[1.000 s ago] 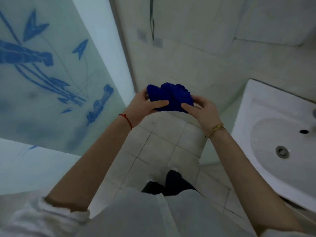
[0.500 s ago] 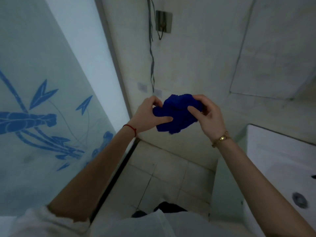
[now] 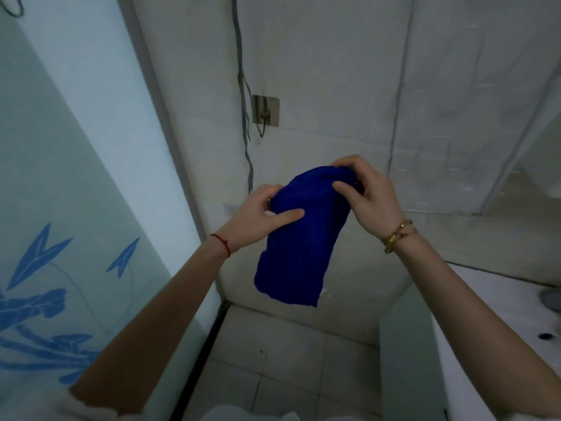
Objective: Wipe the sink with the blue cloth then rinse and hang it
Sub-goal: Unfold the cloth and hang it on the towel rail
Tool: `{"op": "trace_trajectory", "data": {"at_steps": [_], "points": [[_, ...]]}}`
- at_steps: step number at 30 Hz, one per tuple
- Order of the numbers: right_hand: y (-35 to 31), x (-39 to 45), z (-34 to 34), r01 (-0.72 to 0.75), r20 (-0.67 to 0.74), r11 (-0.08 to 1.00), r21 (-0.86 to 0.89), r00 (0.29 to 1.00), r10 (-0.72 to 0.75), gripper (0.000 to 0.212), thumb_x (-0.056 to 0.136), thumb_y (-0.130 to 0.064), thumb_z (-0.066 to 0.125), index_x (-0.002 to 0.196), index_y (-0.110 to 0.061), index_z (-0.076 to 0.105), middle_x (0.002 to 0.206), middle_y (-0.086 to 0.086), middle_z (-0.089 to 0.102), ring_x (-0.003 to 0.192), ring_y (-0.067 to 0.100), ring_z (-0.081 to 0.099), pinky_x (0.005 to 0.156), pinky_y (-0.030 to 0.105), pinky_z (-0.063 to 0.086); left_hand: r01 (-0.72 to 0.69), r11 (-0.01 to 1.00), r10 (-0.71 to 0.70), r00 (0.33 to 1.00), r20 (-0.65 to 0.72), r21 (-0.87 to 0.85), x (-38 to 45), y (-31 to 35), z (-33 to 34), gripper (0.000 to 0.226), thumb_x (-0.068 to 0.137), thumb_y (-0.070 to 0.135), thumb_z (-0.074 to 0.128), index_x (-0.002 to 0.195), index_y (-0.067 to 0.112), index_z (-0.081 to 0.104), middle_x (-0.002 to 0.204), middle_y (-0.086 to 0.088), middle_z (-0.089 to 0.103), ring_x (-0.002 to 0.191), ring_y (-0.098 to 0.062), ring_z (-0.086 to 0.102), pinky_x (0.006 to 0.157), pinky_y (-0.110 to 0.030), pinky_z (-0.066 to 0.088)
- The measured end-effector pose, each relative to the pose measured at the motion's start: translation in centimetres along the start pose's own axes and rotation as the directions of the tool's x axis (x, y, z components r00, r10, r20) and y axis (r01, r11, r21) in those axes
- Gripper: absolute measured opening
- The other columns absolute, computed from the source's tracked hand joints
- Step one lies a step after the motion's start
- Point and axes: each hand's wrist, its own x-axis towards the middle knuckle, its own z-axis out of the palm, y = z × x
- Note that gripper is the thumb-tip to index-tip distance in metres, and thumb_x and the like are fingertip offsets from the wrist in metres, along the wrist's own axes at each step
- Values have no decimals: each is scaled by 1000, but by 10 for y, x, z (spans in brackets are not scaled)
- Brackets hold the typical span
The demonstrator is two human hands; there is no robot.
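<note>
Now your view takes in the pale tiled wall [image 3: 334, 71] ahead, and everything else sits around the blue cloth [image 3: 299, 247] you hold up in front of it. Left of the cloth stands a frosted glass panel [image 3: 60, 192] with blue leaf shapes printed on it, its frame running down to the floor. Below the cloth lies the tiled floor [image 3: 288, 360], grey-white squares with darker grout. Right of the cloth and lower, the white sink [image 3: 501, 302] shows only its near rim and part of the basin at the picture's edge, well apart from the cloth. The cloth itself hangs in the air, bunched at the top where you grip it and falling open into a loose flap whose bottom edge ends above the floor line. Your right hand [image 3: 368, 199] is closed over the cloth's upper right corner, fingers curled on top and thumb pressed into the fabric. Your left hand [image 3: 258, 218] pinches the upper left edge, thumb laid flat across the front of the cloth and the other fingers tucked behind it. A gold bracelet [image 3: 397, 235] circles your right wrist just beside the cloth, and a thin red string [image 3: 221, 243] rings your left wrist. Above the cloth and a little to the left, a small metal hook plate [image 3: 265, 110] is fixed to the wall, with a dark cable [image 3: 243, 95] running down beside it.
</note>
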Motion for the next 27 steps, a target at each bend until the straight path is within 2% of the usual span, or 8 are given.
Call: {"op": "trace_trajectory", "data": {"at_steps": [4,7,11,13,17,21,25,27], "points": [[-17,3,2,-57,-95,998,19,994,58,15,96,-9,53,108,-18,53,87,4,65,69,14,57,61,22,46,-78,996,79,996,42,-36,6,9,-18,32,84,23,77,107,5,63,104,-5,69,97,-18,67,83,-28,58],[-31,6,0,-103,-141,988,116,983,119,14,96,-8,53,106,-18,49,77,5,64,68,24,57,62,33,47,-155,983,161,985,62,-97,6,18,-34,31,83,15,77,107,7,59,106,-8,69,99,-19,68,83,-31,59],[-50,11,2,-114,-141,961,253,978,153,16,96,-3,52,106,-7,40,71,-2,63,67,14,60,62,26,50,-204,963,240,947,213,-178,6,31,-50,55,87,6,71,136,17,48,122,-7,65,109,-19,67,88,-36,58],[-60,12,5,-119,-163,954,274,972,168,18,95,-1,53,106,-6,40,74,-1,66,70,11,64,65,24,52,-260,952,297,912,283,-162,7,39,-56,58,90,5,68,141,23,46,130,-2,60,115,-18,64,92,-37,57],[-74,16,11,-125,-246,948,293,948,201,12,90,5,57,97,-3,50,98,12,71,93,17,70,75,30,58,-341,940,333,898,288,-21,10,47,-63,40,91,13,68,128,23,59,123,4,63,115,-13,61,96,-40,55],[-84,17,7,-159,-429,954,254,865,259,17,86,-1,66,79,-16,63,93,3,73,87,18,71,58,32,57,-377,921,358,918,169,95,12,47,-70,12,90,18,71,98,10,68,96,-3,70,93,-15,67,85,-38,57],[-99,15,-1,-158,-486,963,217,838,247,18,86,-5,68,79,-21,66,87,4,71,83,16,70,56,32,59,-399,906,391,917,85,143,6,48,-73,24,87,30,74,78,12,62,76,-2,64,72,-12,60,69,-23,50],[-107,14,-2,-142,-462,967,211,857,227,18,86,-4,67,81,-21,66,82,2,68,77,10,67,55,28,57,-437,841,448,893,41,319,5,46,-74,33,87,41,72,77,12,60,77,-3,60,71,-14,55,66,-24,45]]}}
